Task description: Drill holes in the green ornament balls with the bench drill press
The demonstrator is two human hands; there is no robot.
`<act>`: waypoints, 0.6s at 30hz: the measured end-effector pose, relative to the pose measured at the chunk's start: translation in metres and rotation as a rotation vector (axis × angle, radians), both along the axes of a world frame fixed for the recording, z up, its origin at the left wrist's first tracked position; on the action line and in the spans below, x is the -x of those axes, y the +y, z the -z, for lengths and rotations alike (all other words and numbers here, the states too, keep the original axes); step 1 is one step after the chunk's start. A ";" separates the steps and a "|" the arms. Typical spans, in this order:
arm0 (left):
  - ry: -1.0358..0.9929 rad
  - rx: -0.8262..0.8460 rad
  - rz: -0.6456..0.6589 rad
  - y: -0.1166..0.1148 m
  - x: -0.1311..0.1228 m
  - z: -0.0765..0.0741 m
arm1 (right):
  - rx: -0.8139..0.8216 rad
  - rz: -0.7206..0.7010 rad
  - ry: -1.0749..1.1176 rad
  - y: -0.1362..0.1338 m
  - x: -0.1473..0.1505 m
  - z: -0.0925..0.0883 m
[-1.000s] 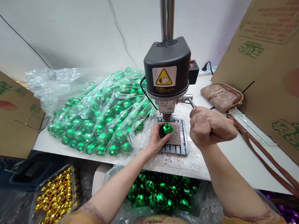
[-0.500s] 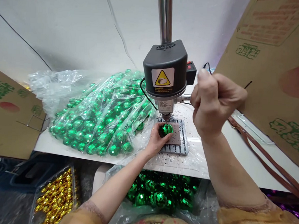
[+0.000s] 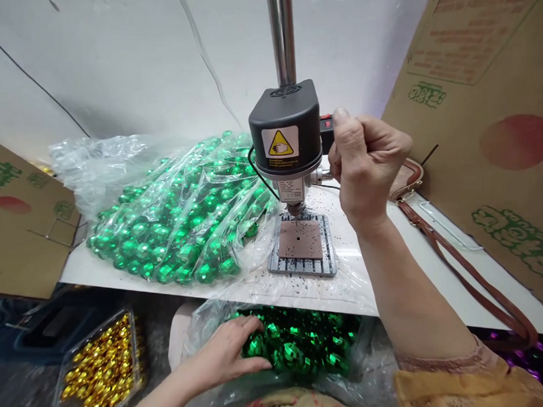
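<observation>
The white table [image 3: 431, 291] stands against a pale wall [image 3: 125, 50] and is strewn with dark chips around the drill [image 3: 284, 131]. Floor visible at lower left is dark. Cartons flank the table: left box [image 3: 19, 227], right box [image 3: 490, 197].

Left hand [image 3: 227, 353]: lowered below the table edge into the lower bag [image 3: 381, 361], palm down, thumb apart from the fingers, which curve about a ball [image 3: 255, 346]. Grip partly open; whether that ball is held cannot be determined. Right hand [image 3: 369, 166]: raised beside the drill head, elbow bent, fingers closed into a fist next to the hub [image 3: 321, 177]; the fingers conceal whatever they enclose.

Count: one drill, on one base plate [image 3: 302, 266], bearing one brown pad [image 3: 310, 242] with one dark hole. Two cartons. One purse [image 3: 402, 180], partly hidden behind the right hand. One tray [image 3: 133, 342] of gold balls [image 3: 99, 364]. Two lots of green balls [image 3: 164, 246]: one under clear plastic on the table, left of the drill, the other in the lower bag. Purple balls [image 3: 524, 368] show at lower right. Balls of each colour are too many and too overlapped to count.
</observation>
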State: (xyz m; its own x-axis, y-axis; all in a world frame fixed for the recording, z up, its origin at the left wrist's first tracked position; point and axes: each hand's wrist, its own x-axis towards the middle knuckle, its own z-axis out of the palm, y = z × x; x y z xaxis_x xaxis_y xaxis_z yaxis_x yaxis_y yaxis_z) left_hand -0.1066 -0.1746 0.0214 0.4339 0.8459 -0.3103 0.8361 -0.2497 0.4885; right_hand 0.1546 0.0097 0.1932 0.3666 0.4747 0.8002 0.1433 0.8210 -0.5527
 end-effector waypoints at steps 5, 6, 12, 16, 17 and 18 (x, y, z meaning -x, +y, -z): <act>0.122 -0.073 -0.044 -0.031 0.012 0.044 | -0.001 0.035 -0.033 0.004 -0.001 0.003; 0.156 -0.099 -0.027 -0.032 0.010 0.048 | -0.004 0.040 -0.036 0.004 -0.001 0.003; 0.220 -0.277 0.134 -0.019 -0.014 0.017 | -0.047 0.022 -0.021 0.007 0.000 0.003; 0.058 -0.529 0.271 0.014 -0.032 -0.012 | -0.065 0.005 -0.006 0.008 0.001 0.003; 0.055 -0.566 0.299 0.027 -0.035 -0.013 | -0.065 0.004 -0.002 0.008 0.001 0.003; 0.076 -0.591 0.313 0.042 -0.036 -0.013 | -0.063 0.000 0.004 0.008 0.002 0.003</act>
